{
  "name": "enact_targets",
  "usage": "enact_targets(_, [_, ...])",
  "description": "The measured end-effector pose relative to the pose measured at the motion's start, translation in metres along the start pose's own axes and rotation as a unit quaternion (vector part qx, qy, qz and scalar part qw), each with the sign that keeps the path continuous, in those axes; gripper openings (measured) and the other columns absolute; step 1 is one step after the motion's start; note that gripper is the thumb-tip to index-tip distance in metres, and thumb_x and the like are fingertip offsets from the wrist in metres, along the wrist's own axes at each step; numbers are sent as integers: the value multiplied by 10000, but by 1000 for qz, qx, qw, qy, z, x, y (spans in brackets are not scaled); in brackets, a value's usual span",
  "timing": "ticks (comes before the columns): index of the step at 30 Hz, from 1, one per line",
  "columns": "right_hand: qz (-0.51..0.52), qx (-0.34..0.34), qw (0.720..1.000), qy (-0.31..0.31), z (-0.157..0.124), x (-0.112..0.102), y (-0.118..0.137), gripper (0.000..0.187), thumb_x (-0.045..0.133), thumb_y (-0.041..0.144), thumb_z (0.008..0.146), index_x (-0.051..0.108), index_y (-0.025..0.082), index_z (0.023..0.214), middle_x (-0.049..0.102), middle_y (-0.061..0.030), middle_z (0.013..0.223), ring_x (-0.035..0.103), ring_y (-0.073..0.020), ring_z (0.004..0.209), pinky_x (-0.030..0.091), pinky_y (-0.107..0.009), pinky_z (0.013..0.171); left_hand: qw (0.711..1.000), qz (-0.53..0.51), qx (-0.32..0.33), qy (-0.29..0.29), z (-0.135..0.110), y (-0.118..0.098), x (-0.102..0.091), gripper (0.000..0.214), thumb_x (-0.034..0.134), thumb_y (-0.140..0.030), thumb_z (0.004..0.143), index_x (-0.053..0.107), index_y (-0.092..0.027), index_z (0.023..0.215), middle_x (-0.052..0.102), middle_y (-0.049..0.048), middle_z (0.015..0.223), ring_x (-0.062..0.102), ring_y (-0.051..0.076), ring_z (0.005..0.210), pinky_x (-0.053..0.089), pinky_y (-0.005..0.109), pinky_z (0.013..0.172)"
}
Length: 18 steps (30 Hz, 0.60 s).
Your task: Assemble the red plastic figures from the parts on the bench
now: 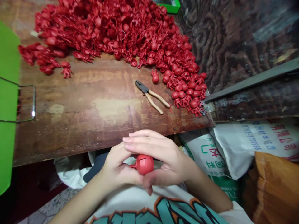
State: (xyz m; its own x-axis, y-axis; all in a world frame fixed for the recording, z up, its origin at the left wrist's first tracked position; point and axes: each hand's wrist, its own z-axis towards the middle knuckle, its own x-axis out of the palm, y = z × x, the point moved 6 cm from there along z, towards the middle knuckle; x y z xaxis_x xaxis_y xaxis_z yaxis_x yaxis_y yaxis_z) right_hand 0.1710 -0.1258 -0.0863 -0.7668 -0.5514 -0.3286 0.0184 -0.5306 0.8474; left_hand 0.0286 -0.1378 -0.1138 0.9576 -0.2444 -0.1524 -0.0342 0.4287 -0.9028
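Both hands meet just below the near edge of the wooden table (93,112), close to my chest. Between them sits a small round red plastic part (144,164). My left hand (116,169) grips it from the left, fingers curled around it. My right hand (158,158) closes over it from the top and right, with the fingers laid across the left hand. A large heap of the same red plastic parts (121,31) covers the far half of the table. Pliers (151,97) with pale handles lie on the table beside the heap.
A green bin (8,105) with a wire handle stands at the left edge. Printed white sacks (245,143) and an orange bag (275,186) lie at the right, below a dark patterned surface (233,37). A green box corner (171,6) shows at the top.
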Motion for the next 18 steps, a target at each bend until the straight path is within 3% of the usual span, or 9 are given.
enact_targets(6, [51,14,998,-42,-1,2,-3,419,703,483,1042,704,113,1239,765,-215,1355,711,-251,1312,525,-450,1200,998,-50,-16,38,2,3,18,460,720,-674,927,760,-241,1079,778,10,903,754,204,819,649,306,754])
enact_targets(9, [70,3,995,-65,2,5,-2,401,656,504,1064,708,117,1158,779,-215,1311,708,-252,1309,548,-429,1163,999,-36,-17,21,2,-2,18,467,635,-689,980,729,-240,1072,774,26,958,744,197,831,642,295,739])
enact_targets(13, [64,-21,993,-102,4,13,-1,362,583,493,1101,693,149,1113,787,-197,1309,747,-231,1241,584,-396,1088,999,-40,-1,19,4,-12,15,447,625,-687,989,723,-252,1017,749,10,882,723,190,756,619,292,674])
enact_targets(18, [69,-23,989,-126,5,21,-2,328,568,494,1100,686,188,1112,769,-168,1366,761,-230,1236,591,-372,1052,999,-10,-32,-13,3,-12,12,512,552,-737,998,688,-248,930,686,10,788,652,174,668,584,319,648])
